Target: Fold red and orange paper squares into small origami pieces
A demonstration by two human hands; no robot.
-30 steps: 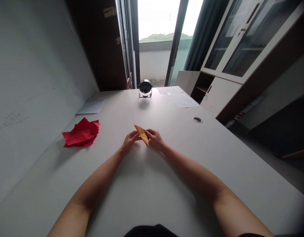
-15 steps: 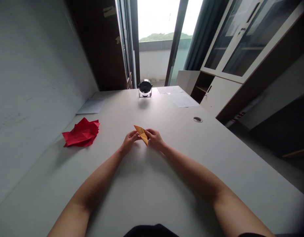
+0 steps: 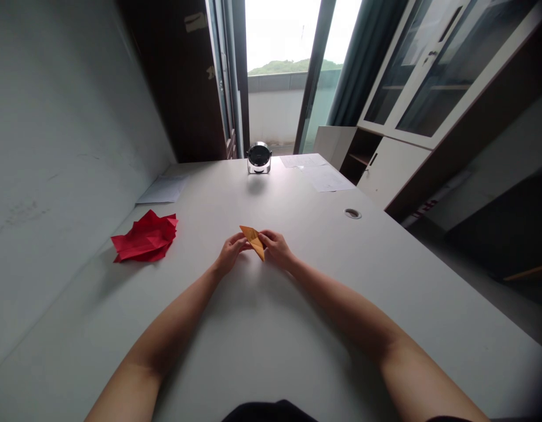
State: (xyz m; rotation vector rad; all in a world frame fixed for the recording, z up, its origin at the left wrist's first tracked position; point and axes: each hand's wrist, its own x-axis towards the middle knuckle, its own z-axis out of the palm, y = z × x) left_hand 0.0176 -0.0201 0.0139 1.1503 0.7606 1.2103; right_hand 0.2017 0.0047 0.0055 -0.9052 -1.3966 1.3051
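A folded piece of orange-yellow paper [image 3: 254, 240], pointed at both ends, is held tilted just above the white table in the middle of the view. My left hand [image 3: 231, 251] pinches it from the left, thumb and fingers closed at its edge. From the right, my right hand [image 3: 276, 246] grips its other side, with the thumb on the near face. The fingers behind the paper are partly hidden.
Folded red paper [image 3: 147, 237] lies on the white table [image 3: 271, 340] at the left. A round black device on a metal stand [image 3: 259, 157] is at the back. White sheets [image 3: 327, 177] lie at the back right, another sheet [image 3: 162, 189] at the left wall. A cable hole [image 3: 352, 214] is on the right.
Almost nothing differs. The orange-yellow paper has shifted very slightly downward in the view, and both hands keep their grip on it.
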